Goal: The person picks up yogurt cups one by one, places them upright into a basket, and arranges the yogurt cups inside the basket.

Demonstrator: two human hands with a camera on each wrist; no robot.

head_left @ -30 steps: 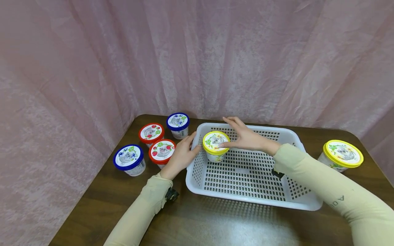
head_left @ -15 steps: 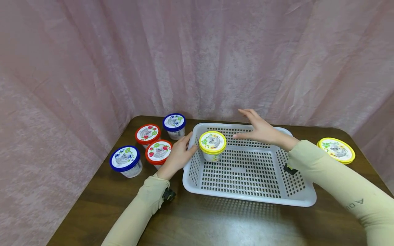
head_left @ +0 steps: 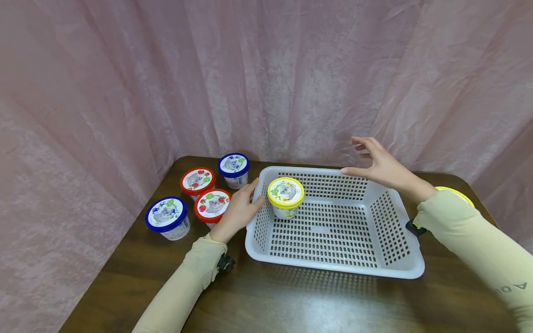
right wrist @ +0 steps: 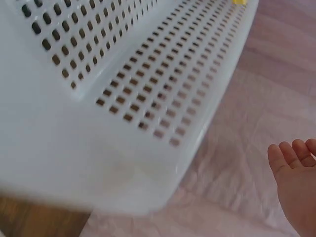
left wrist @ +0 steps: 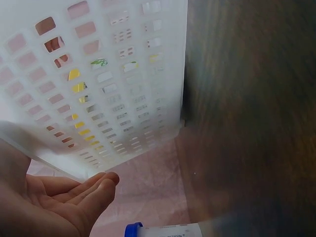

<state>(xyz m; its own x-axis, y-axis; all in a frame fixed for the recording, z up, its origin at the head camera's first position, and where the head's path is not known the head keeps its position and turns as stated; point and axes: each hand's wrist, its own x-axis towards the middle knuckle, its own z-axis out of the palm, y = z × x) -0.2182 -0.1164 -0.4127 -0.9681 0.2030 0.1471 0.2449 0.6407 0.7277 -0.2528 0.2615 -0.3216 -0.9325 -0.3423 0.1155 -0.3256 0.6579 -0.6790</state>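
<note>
A white perforated plastic basket [head_left: 325, 268] lies on the table, with one yellow-lidded tub [head_left: 285, 198] inside at its left end. My left hand [head_left: 239, 208] holds the basket's left rim; the left wrist view shows its fingers [left wrist: 98, 197] outside the wall, the thumb hidden. My right hand [head_left: 385, 166] is in the air above the back right rim, thumb and fingers spread apart with nothing between them. Another yellow-lidded tub [head_left: 457, 194] stands right of the basket, mostly covered by the right sleeve.
Left of the basket stand two red-lidded tubs, a rear one [head_left: 197, 181] and a front one [head_left: 212, 204]. Two blue-lidded tubs, one at the front left [head_left: 167, 215] and one at the back [head_left: 234, 166], flank them. A pink curtain [head_left: 291, 83] hangs behind the wooden table [head_left: 266, 305].
My right hand has come away from the tub in the basket and moved right and up across the basket. The left hand stays at the rim. The view has shifted slightly.
</note>
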